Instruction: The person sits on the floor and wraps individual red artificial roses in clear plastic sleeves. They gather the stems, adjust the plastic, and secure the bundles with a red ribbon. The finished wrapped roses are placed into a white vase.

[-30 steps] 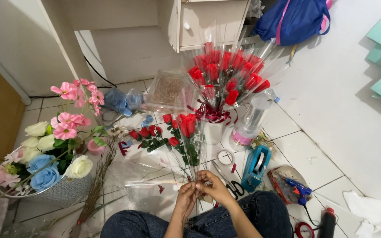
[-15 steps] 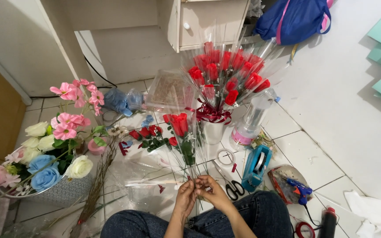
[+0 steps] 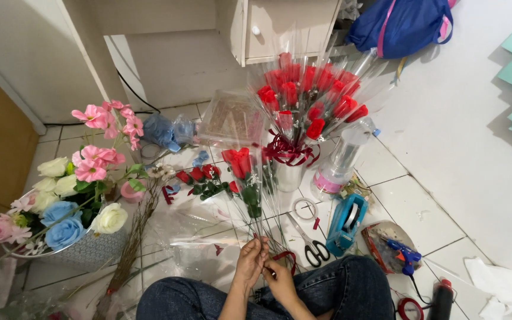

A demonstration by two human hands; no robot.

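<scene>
- Right below me, both hands meet over my denim lap: my left hand (image 3: 251,256) is pinched shut around the thin green stems of a wrapped red rose (image 3: 239,163), low down near their ends.
- My right hand (image 3: 280,278) is curled closed just beside it, fingers on a loop of glossy red ribbon (image 3: 285,257) at the stem base.
- The rose stands nearly upright from my grip, sheathed in a clear crinkly sleeve; compared with half a second ago it has barely shifted, and my hands hold the same spot.
- Just right of my hands, black-handled scissors (image 3: 309,246) lie flat on the white tile, beside a teal tape dispenser (image 3: 346,224).
- Left of me, a basket of fabric blooms (image 3: 66,195) in pink, cream and blue, soft and matte.
- Loose red rosebuds (image 3: 200,175) lie on the floor beyond my grip.
- Farther back, a big fan-shaped bouquet of sleeved red roses (image 3: 309,95), tied with dark red ribbon.
- At the far wall, a blue bag (image 3: 401,26) slumps.
</scene>
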